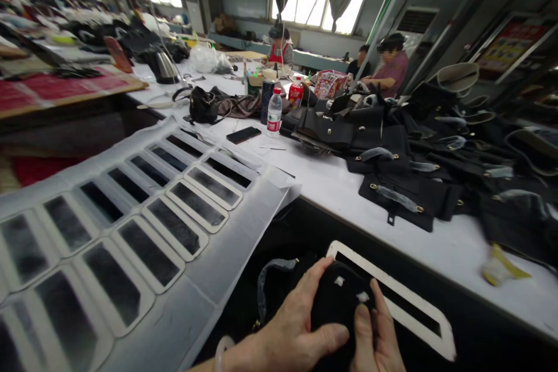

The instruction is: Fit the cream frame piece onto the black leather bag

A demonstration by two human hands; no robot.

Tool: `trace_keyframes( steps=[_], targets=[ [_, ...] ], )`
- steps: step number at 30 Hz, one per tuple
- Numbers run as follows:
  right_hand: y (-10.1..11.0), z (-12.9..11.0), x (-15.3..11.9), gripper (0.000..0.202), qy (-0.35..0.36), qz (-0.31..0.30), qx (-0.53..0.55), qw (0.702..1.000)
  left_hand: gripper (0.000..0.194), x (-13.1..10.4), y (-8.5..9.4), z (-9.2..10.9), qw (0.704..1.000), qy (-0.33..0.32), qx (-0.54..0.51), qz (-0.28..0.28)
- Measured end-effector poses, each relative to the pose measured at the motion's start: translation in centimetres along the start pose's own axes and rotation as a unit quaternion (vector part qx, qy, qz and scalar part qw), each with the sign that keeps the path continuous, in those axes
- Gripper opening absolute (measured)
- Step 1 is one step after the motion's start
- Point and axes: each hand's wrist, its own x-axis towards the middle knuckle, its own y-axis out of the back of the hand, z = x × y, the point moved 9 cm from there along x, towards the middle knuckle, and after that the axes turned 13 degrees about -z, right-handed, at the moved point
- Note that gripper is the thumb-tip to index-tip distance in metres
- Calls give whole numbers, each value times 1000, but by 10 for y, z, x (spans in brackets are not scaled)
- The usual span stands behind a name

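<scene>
Black, matt and rounded at the top, the piece sits low in view, just off the near edge of the bench, with two small white patches on its face. Both hands have a closed grip on it: the left hand wraps one side, thumb across the front; the right hand pinches the other, thumb below a patch. Between them they hide much of its sides. Just behind lies a stiff white frame, long, round-cornered, with a narrow dark slot, partly covered by the fingers. Beside the left hand curves a strap in crinkled clear film.

On the left, a smooth grey sheet carries rows of dark panels with pale borders. Black bags with gold-coloured fittings crowd the bench to the right, near a crumpled yellow scrap. Farther back are a flat phone, a clear bottle with a red cap, and a shiny metal kettle.
</scene>
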Motion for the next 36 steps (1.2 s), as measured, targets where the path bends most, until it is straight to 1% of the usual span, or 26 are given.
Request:
trace_keyframes(
  steps=[3,5,7,10,12,14,16,18,21,23,26,28,29,31,33,34,36],
  targets=[
    [3,-1,0,73,-21,6,-6,1000,89,1,-6,5,999,0,40,-21],
    [4,-3,-1,73,-16,24,-23,999,84,0,-8,12,998,-14,52,-17],
    [3,-6,-2,72,0,34,-26,999,73,-3,-2,17,998,-24,50,23],
    [-2,-5,-2,71,20,30,48,998,47,-8,8,22,995,-21,46,82],
    [-3,-6,0,68,31,26,79,996,33,-10,12,25,993,-19,62,97],
    [-4,-10,1,69,37,10,63,997,27,-11,15,27,991,-17,84,106],
    [-3,-10,2,72,22,-11,43,999,27,-11,17,29,989,-16,98,112],
    [-2,-6,2,75,0,-25,45,999,30,-11,18,28,989,-15,96,115],
    [0,-2,2,72,-3,-34,94,995,33,-11,17,22,989,-6,78,122],
    [-5,3,5,70,2,-72,165,984,35,-13,17,13,990,8,53,127],
    [-16,11,13,68,11,-154,270,950,37,-17,18,-1,991,23,-3,130],
    [-19,13,17,65,22,-201,301,932,42,-16,19,-9,992,21,-40,115],
    [-17,13,19,63,32,-213,298,930,45,-13,19,-13,993,18,-56,100],
    [-8,11,22,55,55,-209,255,942,48,-3,18,-19,994,8,-89,67],
    [7,3,25,47,100,-166,176,965,50,10,18,-22,992,-9,-117,50],
    [14,-4,25,44,131,-143,135,972,50,17,18,-23,990,-21,-128,47],
    [24,-17,24,39,193,-102,64,974,50,31,14,-23,984,-45,-168,27]
  ],
)
